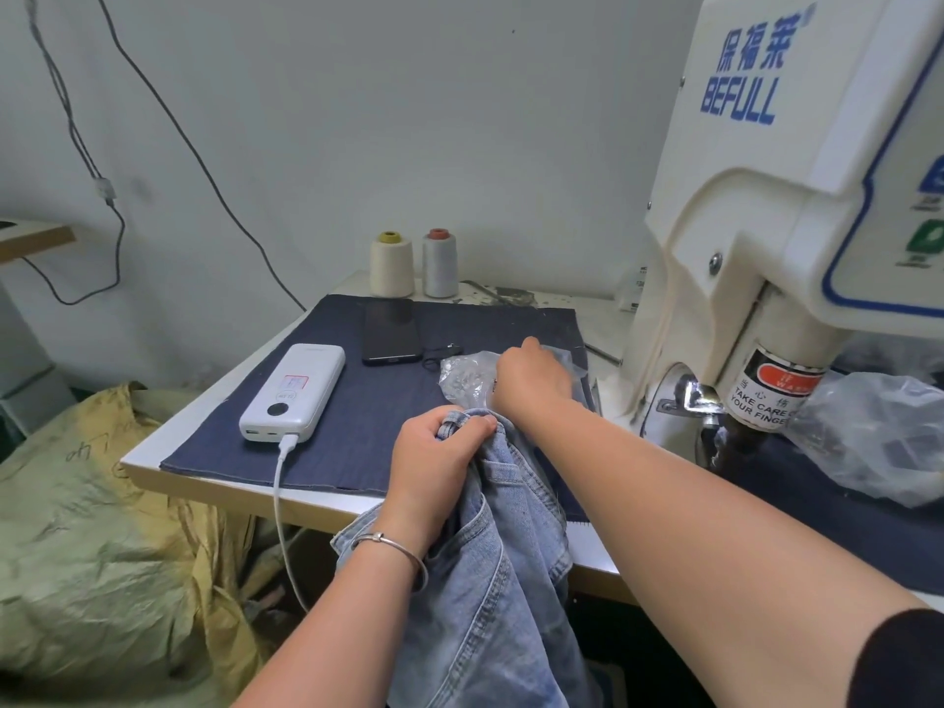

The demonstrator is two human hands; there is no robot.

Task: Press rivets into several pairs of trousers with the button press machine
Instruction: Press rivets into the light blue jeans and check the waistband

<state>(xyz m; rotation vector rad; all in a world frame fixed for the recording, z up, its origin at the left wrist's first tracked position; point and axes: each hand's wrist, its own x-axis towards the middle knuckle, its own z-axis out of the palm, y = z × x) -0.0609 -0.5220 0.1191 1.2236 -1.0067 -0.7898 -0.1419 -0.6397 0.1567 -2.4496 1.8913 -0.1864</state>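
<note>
Soft light-blue denim trousers [490,554] hang off the white table edge [204,490], bunched waistband gripped by the left hand [439,452]; limp cloth (hold the firm waistband). Right hand [531,378] reaches into a clear plastic rivet bag [465,378], fingers hidden.

Two thread cones [392,264] [440,263], one phone [391,331], one power bank [292,392], two plastic bags [467,380] [878,431].
</note>
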